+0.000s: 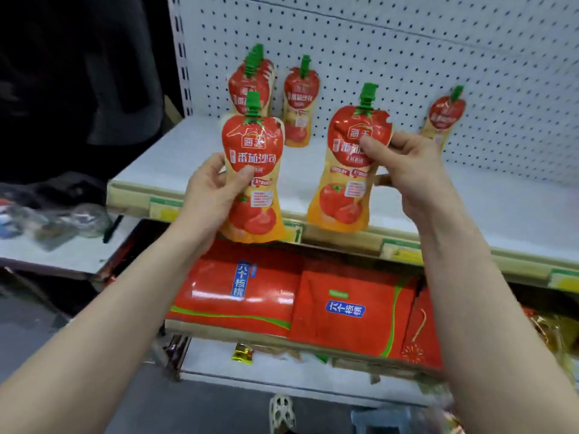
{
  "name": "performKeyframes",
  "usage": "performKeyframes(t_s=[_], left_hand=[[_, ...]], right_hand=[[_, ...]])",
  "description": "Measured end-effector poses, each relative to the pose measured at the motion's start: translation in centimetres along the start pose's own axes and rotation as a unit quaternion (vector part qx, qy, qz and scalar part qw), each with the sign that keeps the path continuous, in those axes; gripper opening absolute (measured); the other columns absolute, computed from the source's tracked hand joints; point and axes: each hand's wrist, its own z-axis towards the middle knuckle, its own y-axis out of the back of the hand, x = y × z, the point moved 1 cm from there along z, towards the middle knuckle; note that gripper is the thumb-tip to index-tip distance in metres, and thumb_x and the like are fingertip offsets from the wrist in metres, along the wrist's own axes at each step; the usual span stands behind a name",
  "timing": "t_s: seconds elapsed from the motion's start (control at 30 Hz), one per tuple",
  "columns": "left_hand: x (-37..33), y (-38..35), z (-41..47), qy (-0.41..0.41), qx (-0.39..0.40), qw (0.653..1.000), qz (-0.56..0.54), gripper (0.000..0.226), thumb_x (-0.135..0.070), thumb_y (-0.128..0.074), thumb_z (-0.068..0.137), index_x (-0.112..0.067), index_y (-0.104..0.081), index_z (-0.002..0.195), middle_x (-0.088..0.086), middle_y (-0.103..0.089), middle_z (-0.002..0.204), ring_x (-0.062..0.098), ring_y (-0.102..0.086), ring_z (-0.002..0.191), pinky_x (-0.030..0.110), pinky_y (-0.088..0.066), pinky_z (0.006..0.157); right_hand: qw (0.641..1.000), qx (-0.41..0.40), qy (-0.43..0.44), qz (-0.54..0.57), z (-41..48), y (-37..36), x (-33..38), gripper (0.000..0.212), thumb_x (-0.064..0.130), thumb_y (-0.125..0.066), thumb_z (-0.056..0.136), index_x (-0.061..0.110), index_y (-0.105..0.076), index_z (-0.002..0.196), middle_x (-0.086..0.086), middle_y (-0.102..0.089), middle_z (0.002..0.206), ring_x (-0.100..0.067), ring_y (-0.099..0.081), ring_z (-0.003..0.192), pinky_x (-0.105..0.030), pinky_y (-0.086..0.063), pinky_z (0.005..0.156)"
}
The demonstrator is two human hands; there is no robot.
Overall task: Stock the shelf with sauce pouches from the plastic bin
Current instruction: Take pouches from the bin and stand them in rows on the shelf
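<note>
My left hand (pixel 213 186) holds a red and yellow tomato sauce pouch (pixel 255 195) with a green cap, upright in front of the shelf's front edge. My right hand (pixel 407 164) grips a second matching pouch (pixel 347 189) near its top, also upright over the shelf edge. On the white shelf (pixel 188 158) a row of several pouches (pixel 250 79) stands at the back left, a single pouch (pixel 299 101) beside it, and another pouch (pixel 443 117) leans against the pegboard at the right. The plastic bin is out of view.
A white pegboard (pixel 407 42) backs the shelf. Yellow and green price tags (pixel 401 249) line its front edge. Red gift boxes (pixel 354 311) fill the shelf below. A cluttered lower surface (pixel 47 242) lies to the left. A blue stool (pixel 380 419) and a shoe (pixel 282 411) are on the floor.
</note>
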Motion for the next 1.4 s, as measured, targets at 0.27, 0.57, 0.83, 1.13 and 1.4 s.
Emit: performKeyframes(t_s=[0.27, 0.57, 0.83, 1.13, 1.4], left_hand=[[-0.1, -0.2, 6.5, -0.013, -0.06, 0.998, 0.017, 0.025, -0.018, -0.061, 0.093, -0.011, -0.056, 0.117, 0.004, -0.073, 0.098, 0.014, -0.072, 0.085, 0.027, -0.056, 0.073], [1.5, -1.1, 10.9, 0.016, -0.078, 0.996, 0.037, 0.031, -0.026, -0.064, 0.091, -0.014, -0.056, 0.118, 0.003, -0.074, 0.106, 0.02, -0.071, 0.097, 0.04, -0.055, 0.089], [2.1, -1.4, 12.4, 0.011, -0.073, 0.997, 0.035, 0.027, -0.022, -0.063, 0.091, -0.015, -0.058, 0.116, 0.002, -0.075, 0.103, 0.018, -0.072, 0.094, 0.035, -0.057, 0.084], [2.9, -3.1, 12.7, 0.008, -0.042, 0.999, 0.03, 0.03, -0.022, -0.064, 0.09, -0.02, -0.059, 0.119, -0.004, -0.073, 0.108, 0.012, -0.07, 0.099, 0.029, -0.056, 0.085], [3.7, -6.3, 12.9, 0.013, 0.031, 0.999, 0.01, 0.026, -0.019, -0.064, 0.09, -0.021, -0.059, 0.114, -0.002, -0.073, 0.107, 0.015, -0.07, 0.1, 0.03, -0.056, 0.085]], right_hand=[[0.999, -0.002, -0.032, 0.003, 12.0, -3.4, -3.8, 0.005, 0.017, -0.068, 0.091, 0.012, -0.07, 0.091, -0.003, -0.074, 0.086, -0.013, -0.071, 0.076, -0.037, -0.061, 0.074], [0.998, -0.001, -0.06, 0.009, 20.5, -7.8, -7.4, 0.012, 0.025, -0.07, 0.088, 0.017, -0.069, 0.098, -0.006, -0.075, 0.099, -0.022, -0.073, 0.09, -0.048, -0.06, 0.084], [0.998, -0.003, -0.061, -0.027, 23.3, -9.5, -8.2, 0.011, 0.038, -0.071, 0.085, 0.03, -0.064, 0.085, -0.001, -0.074, 0.1, -0.021, -0.072, 0.089, -0.046, -0.059, 0.085], [0.995, -0.044, -0.017, -0.084, 21.4, -7.4, -6.9, 0.034, 0.043, -0.072, 0.083, 0.024, -0.057, 0.107, 0.006, -0.068, 0.096, -0.014, -0.068, 0.089, -0.042, -0.058, 0.084], [0.983, 0.18, -0.015, -0.037, 14.8, -4.7, -1.7, 0.022, 0.02, -0.067, 0.093, 0.004, -0.066, 0.107, 0.0, -0.074, 0.085, -0.007, -0.071, 0.072, -0.022, -0.055, 0.056]])
